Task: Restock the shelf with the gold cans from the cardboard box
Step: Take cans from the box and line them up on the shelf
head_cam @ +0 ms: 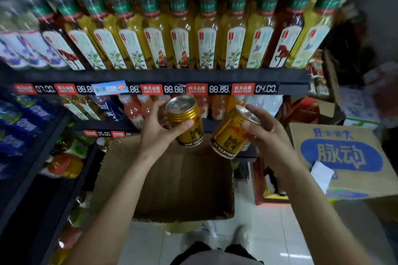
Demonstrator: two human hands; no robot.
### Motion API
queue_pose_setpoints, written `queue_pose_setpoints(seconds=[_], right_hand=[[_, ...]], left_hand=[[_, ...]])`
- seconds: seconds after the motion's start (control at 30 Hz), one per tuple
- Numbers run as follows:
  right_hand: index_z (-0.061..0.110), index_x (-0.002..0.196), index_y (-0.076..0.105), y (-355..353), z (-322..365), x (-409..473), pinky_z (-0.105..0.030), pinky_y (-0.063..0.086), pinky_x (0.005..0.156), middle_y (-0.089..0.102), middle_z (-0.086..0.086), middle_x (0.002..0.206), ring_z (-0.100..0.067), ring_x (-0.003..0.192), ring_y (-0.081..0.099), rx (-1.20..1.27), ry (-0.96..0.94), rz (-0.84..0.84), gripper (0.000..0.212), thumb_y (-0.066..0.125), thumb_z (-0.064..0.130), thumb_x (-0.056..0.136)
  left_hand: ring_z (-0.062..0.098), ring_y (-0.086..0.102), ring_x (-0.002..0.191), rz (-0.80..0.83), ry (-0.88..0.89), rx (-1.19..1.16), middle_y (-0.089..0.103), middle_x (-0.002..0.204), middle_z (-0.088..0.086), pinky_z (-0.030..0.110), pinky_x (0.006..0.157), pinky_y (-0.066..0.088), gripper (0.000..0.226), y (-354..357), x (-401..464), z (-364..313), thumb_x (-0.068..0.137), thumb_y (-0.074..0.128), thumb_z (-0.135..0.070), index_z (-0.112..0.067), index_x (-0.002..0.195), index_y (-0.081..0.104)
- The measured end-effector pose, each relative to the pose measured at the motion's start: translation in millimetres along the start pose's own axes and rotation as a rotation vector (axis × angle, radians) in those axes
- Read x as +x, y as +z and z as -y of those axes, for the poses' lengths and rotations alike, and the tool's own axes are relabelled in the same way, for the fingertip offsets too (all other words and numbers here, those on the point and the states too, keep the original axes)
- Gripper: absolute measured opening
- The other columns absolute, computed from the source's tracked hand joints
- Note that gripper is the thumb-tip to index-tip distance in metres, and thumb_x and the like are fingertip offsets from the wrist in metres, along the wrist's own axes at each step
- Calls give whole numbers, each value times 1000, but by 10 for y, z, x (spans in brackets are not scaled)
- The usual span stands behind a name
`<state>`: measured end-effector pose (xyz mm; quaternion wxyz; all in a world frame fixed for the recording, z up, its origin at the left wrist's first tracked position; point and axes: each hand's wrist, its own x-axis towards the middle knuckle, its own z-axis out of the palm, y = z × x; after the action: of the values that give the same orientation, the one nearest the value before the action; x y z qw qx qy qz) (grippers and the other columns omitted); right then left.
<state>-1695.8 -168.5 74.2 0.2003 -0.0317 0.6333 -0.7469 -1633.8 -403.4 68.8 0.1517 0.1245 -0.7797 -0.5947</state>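
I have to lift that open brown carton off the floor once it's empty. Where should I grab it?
Grip the open cardboard box by its two side walls near the top rim, from above with both hands; flaps are open and its base is hidden.

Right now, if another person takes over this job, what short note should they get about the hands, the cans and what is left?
Left hand: grip shut on left can, held nearly upright.
Right hand: grip shut on right can, tilted.
Both cans are held above the open box, in front of the shelf.
Done: two cans are out of the box.
Left: place both on the shelf. No more cans show in the box.
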Motion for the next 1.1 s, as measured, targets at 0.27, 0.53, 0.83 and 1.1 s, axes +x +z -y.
queue_pose_setpoints(seconds=[0.27,0.53,0.83,1.1], right_hand=[[23,109,66,-449,1464,37,-32,56,68,71,-2,105,-17,91,69,8,-277,94,58,79,39,54],[19,103,67,-943,2727,55,-27,55,74,74,3,91,-12,85,69,-50,-614,76,44,74,32,61],[15,122,60,-1280,3431,650,-26,53,73,65,-8,116,-18,102,65,-1,-792,-76,40,68,20,83],[9,132,51,-1384,3736,1506,-27,52,77,59,-12,124,-18,103,62,-106,-700,-27,54,69,18,82]], left_hand=[[-4,63,85,23,341,-15,64,92,-28,23,74,53,68,512,358,-1459,50,62,-82,-35,96,46],[-7,60,86,-94,637,94,63,92,-21,17,76,49,49,980,719,-2706,65,59,-65,-34,101,49],[2,42,120,-249,630,207,48,138,-4,23,105,33,76,1760,1243,-3216,82,58,-59,-18,142,35],[19,52,119,-347,572,323,56,130,-1,39,98,45,78,2038,1529,-3112,76,55,-69,-25,138,38]])
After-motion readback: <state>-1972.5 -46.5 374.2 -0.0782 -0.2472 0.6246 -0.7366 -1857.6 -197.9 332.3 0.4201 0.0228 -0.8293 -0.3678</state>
